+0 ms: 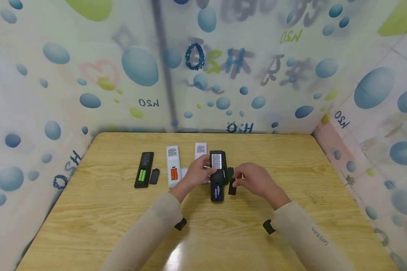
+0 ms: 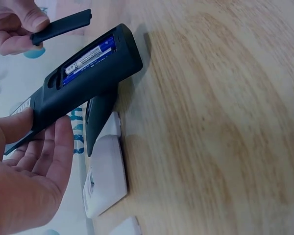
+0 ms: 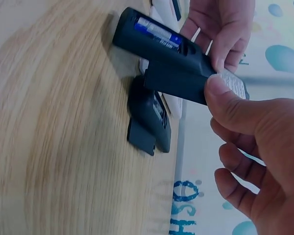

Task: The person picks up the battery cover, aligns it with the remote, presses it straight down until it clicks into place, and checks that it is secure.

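Black remote control (image 1: 217,175), tilted over wooden table (image 1: 203,233), back upward, apparently to expose blue batteries (image 2: 90,61). Left hand (image 1: 197,171): thumb above, fingers curled beneath, gripping beyond battery bay, seemingly keeping it unobstructed. Right hand (image 1: 256,180): thumb and fingers closed on one end of battery cover (image 2: 63,27), other end free.

Batteries (image 1: 217,192) lie in the frontmost remote (image 1: 218,177), left of a cover (image 1: 232,189).

pale wooden table (image 1: 224,233), bubble-print backdrop (image 1: 176,86)
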Action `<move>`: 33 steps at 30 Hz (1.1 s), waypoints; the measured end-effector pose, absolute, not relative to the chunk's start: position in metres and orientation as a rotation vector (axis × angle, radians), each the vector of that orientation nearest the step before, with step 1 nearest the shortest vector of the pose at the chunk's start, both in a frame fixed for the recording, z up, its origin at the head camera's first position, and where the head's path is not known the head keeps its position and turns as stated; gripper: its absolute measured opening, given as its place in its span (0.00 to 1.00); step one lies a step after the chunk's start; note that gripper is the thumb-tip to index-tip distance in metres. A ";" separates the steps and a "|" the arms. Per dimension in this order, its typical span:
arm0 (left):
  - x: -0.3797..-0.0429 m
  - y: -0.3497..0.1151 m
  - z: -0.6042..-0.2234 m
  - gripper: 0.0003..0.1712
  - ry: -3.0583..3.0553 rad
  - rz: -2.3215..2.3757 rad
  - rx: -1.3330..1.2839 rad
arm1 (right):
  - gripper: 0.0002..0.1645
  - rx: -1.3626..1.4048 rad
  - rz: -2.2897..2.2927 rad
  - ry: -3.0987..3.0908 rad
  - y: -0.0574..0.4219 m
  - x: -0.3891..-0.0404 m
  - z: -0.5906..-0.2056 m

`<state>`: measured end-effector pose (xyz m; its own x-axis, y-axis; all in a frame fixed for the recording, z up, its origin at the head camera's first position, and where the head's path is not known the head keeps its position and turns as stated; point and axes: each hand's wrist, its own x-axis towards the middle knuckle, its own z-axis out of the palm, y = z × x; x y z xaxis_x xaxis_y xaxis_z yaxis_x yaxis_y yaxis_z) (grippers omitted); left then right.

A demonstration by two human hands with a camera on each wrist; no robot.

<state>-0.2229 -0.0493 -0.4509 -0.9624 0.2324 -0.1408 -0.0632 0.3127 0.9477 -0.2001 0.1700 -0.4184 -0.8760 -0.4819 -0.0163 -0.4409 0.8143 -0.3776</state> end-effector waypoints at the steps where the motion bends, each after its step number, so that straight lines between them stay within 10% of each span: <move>1: -0.223 -0.050 -0.452 0.18 2.325 1.704 0.159 | 0.05 -0.739 -0.560 2.882 0.168 -0.200 -0.418; 33: -0.221 -0.053 -0.460 0.18 2.348 1.671 0.192 | 0.08 -1.037 -0.518 2.943 0.135 -0.194 -0.432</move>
